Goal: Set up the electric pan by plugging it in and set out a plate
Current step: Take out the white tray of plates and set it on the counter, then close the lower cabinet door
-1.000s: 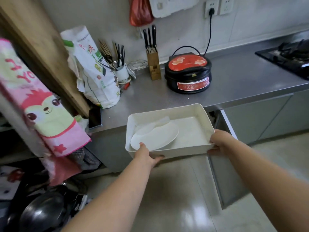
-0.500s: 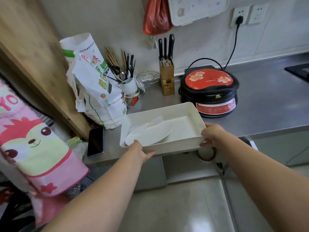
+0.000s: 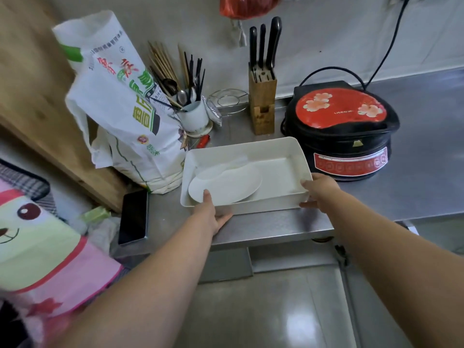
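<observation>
We read a small pale brand word on the electric pan (image 3: 341, 126), on its red floral lid; looks like "LIVEN", not certain. Its red front control strip carries icons and tiny print, too small to make out. The white sack (image 3: 120, 101) shows large red and green Chinese characters plus an "®" mark near its top; the smaller lines are illegible.

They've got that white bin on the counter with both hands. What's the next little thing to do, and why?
Probably let go of the bin and lift out the plate. Both the left hand and the right hand grip the bin's near rim, the bin seems to rest on the counter, and the plate lies inside.
</observation>
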Demonstrator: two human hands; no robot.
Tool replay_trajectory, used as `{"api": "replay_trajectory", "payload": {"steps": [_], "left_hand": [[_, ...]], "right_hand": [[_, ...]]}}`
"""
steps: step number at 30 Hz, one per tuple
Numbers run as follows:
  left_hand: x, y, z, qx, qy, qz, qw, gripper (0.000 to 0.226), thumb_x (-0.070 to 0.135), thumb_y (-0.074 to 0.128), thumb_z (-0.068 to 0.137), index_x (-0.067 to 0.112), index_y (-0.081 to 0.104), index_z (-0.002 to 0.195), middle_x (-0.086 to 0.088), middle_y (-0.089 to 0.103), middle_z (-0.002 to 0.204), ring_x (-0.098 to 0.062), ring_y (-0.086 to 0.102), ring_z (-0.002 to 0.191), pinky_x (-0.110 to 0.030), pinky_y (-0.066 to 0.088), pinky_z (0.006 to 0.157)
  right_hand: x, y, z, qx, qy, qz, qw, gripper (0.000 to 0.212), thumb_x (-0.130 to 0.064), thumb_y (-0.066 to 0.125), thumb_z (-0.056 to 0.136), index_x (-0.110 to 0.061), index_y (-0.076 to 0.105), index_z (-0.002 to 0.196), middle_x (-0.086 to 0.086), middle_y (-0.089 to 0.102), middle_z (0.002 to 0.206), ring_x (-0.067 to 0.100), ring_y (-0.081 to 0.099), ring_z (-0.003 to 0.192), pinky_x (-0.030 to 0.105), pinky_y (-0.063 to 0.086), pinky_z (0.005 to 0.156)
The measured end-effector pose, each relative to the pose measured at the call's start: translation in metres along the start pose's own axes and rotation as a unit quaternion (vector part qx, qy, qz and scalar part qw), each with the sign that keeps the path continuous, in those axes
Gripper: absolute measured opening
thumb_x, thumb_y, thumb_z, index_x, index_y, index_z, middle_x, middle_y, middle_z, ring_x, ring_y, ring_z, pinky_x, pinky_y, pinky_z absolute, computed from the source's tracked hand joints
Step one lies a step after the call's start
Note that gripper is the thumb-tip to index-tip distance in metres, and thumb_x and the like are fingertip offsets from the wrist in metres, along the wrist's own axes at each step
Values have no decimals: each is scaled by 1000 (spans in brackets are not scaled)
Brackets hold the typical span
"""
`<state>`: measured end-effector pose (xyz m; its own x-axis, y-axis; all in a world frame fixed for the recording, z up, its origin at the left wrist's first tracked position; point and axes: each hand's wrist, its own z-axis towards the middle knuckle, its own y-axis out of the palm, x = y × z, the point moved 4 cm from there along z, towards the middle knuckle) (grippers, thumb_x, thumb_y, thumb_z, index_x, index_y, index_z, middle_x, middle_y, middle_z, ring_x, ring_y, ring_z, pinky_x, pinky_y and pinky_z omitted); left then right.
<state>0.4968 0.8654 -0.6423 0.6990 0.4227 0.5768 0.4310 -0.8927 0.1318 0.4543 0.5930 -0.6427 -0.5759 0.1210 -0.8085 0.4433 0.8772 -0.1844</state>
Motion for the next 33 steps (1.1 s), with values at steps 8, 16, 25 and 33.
{"api": "replay_trajectory", "payload": {"steps": [8,16,25,33], "left_hand": [[-51,15,-54,33,47,71,996,72,62,52,86,13,39,136,-17,55,112,-33,60,87,-46,58,66],[-251,58,-139,-109,-66,217,968,55,50,38,98,8,43,133,-14,53,79,-26,55,67,-47,49,81],[-355,68,-186,-124,-77,307,940,52,49,41,97,9,47,131,-14,60,100,-27,61,87,-41,53,81],[-319,45,-174,-53,-97,420,901,35,26,34,95,13,56,72,0,51,58,-13,40,46,-17,28,45]], "right_hand": [[50,-67,-23,29,-26,-137,990,51,-40,45,96,2,61,120,14,61,94,26,58,86,43,51,92],[174,-185,-97,7,10,-566,824,44,-23,47,92,-18,50,136,16,36,149,33,39,134,36,33,110],[240,-226,-123,-47,26,-412,910,90,-23,66,85,-26,9,155,23,33,148,37,49,125,35,42,99],[216,-164,-117,-72,70,-206,973,83,-8,62,85,-6,8,149,24,52,121,27,46,96,36,41,81]]}}
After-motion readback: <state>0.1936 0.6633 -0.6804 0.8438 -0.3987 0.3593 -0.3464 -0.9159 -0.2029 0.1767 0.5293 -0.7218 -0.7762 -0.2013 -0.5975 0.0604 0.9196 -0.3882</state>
